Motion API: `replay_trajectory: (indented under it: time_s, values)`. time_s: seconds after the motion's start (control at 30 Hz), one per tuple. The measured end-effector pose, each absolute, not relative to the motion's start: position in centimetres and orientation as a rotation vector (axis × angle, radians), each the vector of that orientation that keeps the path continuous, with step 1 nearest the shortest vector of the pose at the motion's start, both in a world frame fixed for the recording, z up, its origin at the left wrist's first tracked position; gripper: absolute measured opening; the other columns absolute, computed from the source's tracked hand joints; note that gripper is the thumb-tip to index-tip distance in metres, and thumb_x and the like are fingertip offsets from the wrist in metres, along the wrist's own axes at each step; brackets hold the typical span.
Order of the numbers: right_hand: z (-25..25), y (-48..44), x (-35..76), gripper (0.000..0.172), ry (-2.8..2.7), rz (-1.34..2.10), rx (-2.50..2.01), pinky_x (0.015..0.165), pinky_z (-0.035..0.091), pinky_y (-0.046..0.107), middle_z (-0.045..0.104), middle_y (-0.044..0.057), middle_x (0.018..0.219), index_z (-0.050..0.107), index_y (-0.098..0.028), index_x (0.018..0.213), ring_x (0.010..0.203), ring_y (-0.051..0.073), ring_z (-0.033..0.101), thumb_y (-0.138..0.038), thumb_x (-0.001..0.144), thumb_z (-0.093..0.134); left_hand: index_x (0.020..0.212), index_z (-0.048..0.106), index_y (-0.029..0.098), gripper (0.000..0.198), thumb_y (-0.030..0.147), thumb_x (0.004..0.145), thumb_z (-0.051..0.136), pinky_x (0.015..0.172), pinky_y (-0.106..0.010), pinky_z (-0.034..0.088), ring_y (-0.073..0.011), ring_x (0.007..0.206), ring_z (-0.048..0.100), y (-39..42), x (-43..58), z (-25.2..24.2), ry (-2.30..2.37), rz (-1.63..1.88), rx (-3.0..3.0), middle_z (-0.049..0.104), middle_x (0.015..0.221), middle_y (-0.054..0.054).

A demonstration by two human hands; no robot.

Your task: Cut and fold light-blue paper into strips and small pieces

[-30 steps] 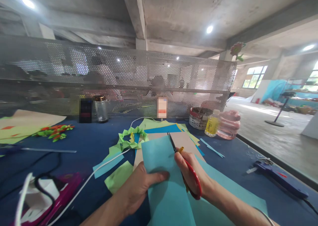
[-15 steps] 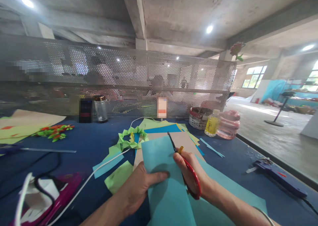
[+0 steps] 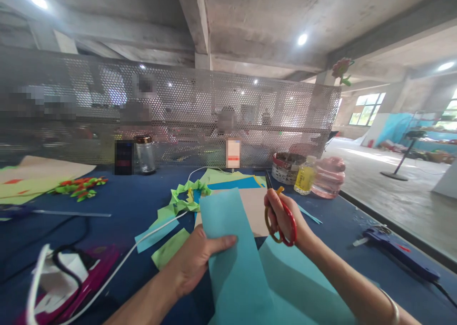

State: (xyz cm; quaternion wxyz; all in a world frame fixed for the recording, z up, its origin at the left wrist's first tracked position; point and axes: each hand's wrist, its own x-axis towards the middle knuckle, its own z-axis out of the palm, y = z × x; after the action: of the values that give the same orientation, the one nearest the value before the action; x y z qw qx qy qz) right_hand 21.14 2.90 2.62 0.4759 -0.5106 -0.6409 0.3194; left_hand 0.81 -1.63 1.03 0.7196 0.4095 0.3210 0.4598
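A long strip of light-blue paper (image 3: 233, 263) is pinched in my left hand (image 3: 194, 256), thumb on its front face. My right hand (image 3: 287, 215) grips scissors (image 3: 293, 230) with one red and one yellow loop. Their dark blades point up and away, apart from the strip on its right side. Beneath the strip and my right forearm lies a larger light-blue sheet (image 3: 303, 280). Beyond the strip is a stack of beige paper (image 3: 252, 208), with blue and green sheets under it.
A zigzag green paper ring (image 3: 174, 199) lies left of the stack. A glue gun (image 3: 402, 253) rests at right, a magenta power strip (image 3: 84, 291) with cables at lower left. A yellow-labelled bottle (image 3: 304, 177) and pink bottle (image 3: 328, 178) stand back right, before a perforated screen (image 3: 185, 101).
My right hand has moved right with the scissors, away from the strip's edge. The left hand and strip have shifted slightly up and left.
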Motion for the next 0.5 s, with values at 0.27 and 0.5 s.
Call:
replay_trajectory:
  time_s: [0.27, 0.5]
  values:
    - [3.7, 5.1, 25.3, 0.048, -1.76, 0.347, -1.529, 0.042, 0.036, 0.024, 0.048, -0.004, 0.046, 0.041, -0.023, 0.062, 0.042, 0.013, 0.05, -0.066, 0.079, 0.053, 0.095, 0.074, 0.012, 0.037, 0.023, 0.06, 0.083, 0.082, -0.04, 0.055, -0.0296, 0.084, 0.071, -0.6, -0.4, 1.3, 0.806, 1.063, 0.892, 0.075, 0.097, -0.015]
    - [3.8, 5.1, 25.8, 0.035, -1.833, 0.314, -1.54, 0.052, 0.036, 0.028, 0.053, -0.003, 0.057, 0.041, -0.025, 0.075, 0.053, 0.017, 0.052, -0.058, 0.084, 0.051, 0.09, 0.074, 0.011, 0.033, 0.021, 0.06, 0.083, 0.079, -0.04, 0.056, -0.0282, 0.078, 0.072, -0.5, -0.7, 1.4, 0.824, 1.087, 0.888, 0.076, 0.091, -0.014]
